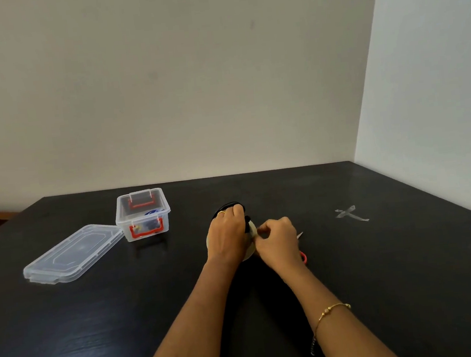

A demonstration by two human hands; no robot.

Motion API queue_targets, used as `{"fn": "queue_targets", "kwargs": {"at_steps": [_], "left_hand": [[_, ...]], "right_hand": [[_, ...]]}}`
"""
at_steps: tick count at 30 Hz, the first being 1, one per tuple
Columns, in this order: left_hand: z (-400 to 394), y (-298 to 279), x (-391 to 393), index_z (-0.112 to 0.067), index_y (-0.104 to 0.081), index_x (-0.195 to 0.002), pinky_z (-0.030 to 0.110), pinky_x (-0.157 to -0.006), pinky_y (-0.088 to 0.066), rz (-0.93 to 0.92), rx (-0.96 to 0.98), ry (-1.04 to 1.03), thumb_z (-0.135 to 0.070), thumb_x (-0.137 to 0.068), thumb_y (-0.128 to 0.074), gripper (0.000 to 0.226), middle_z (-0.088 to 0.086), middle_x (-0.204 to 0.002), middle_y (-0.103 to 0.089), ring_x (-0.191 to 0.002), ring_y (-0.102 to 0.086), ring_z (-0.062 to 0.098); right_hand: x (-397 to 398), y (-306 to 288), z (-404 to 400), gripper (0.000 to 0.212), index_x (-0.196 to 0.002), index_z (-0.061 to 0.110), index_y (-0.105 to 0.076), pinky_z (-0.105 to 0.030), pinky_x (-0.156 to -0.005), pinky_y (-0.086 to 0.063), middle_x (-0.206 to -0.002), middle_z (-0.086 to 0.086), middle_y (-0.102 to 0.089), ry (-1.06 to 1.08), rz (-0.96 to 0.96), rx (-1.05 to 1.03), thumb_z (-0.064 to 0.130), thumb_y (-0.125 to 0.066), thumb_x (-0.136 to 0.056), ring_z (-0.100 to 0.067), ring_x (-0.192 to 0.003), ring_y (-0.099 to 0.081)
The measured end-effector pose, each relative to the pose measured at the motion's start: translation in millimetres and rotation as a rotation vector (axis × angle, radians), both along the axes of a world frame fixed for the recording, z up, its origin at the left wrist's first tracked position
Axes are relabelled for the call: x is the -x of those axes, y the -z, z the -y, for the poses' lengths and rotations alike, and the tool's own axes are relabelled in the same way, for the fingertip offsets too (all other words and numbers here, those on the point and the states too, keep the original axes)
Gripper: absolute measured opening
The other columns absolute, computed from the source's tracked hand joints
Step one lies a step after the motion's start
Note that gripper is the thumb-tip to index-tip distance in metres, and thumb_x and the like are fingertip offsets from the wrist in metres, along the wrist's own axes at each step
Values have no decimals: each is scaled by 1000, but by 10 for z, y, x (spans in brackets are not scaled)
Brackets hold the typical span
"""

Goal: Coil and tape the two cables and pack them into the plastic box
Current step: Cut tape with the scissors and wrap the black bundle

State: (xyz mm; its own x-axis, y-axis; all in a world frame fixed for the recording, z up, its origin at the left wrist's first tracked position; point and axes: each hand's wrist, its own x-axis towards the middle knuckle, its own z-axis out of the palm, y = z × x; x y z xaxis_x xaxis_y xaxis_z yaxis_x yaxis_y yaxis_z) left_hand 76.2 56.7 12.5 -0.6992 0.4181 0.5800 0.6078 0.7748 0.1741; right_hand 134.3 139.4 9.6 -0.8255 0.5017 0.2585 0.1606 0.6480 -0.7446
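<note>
My left hand (227,234) grips a coiled black cable (225,205) together with a pale tape roll (250,235) on the black table (98,323). Only the coil's far loop shows past my knuckles. My right hand (278,239) sits just right of the roll, its fingertips pinching the tape's end at the roll's edge. The clear plastic box (142,214) with red latches stands open at the back left, with a dark and blue bundle inside it. Its clear lid (72,253) lies flat to the left of it.
Scissors with red handles (303,255) lie under and right of my right hand, mostly hidden. A cross of clear tape (350,214) is stuck on the table at the right. A wall runs behind the table and along its right side.
</note>
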Motion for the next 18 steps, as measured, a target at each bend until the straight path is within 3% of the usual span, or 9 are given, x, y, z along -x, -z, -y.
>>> {"fn": "queue_targets", "kwargs": {"at_steps": [4, 7, 10, 12, 15, 18], "left_hand": [[24, 25, 28, -8, -48, -113, 27, -89, -43, 22, -119, -1, -15, -89, -52, 26, 8, -115, -59, -105, -55, 21], [97, -26, 73, -7, -54, -104, 28, -85, -46, 55, -494, 17, -7, -84, -60, 21, 9, -104, -63, -97, -58, 20], [199, -200, 76, -13, -56, -94, 25, -81, -46, 396, -1008, 95, -9, -82, -65, 14, 2, -91, -61, -82, -55, 8], [253, -288, 60, -16, -58, -88, 23, -75, -46, 668, -1283, 232, -11, -81, -66, 12, 0, -85, -59, -75, -53, 8], [276, -311, 18, -12, -59, -84, 16, -60, -47, 900, -1509, 428, -3, -80, -64, 11, 6, -84, -60, -50, -50, 3], [244, -320, -44, -6, -59, -90, 12, -53, -47, 1057, -1547, 529, -2, -82, -61, 10, 6, -82, -65, -40, -44, 3]], "right_hand": [[80, 74, 67, 11, -95, 11, -67, -24, -75, -50, -113, -6, -56, 41, -16, 153, 12, -62, -85, -11, -86, -56], [80, 0, 12, 8, -91, 12, -69, -23, -63, -51, -96, -3, -64, 81, -107, 401, 13, -63, -85, -13, -80, -60], [48, -96, -217, 8, -89, 17, -65, -19, -53, -48, -97, -3, -62, 213, -236, 536, 11, -62, -85, -11, -76, -61], [40, -97, -420, 15, -83, 23, -59, -22, -61, -52, -109, -7, -59, 366, -350, 593, 8, -62, -83, -14, -82, -62], [-14, -67, -682, 16, -87, 20, -56, -30, -74, -55, -119, -13, -54, 593, -457, 653, 4, -59, -85, -23, -95, -61], [-76, -15, -931, 17, -96, 13, -59, -36, -87, -52, -130, -15, -42, 758, -488, 718, 0, -50, -89, -28, -105, -56]]}}
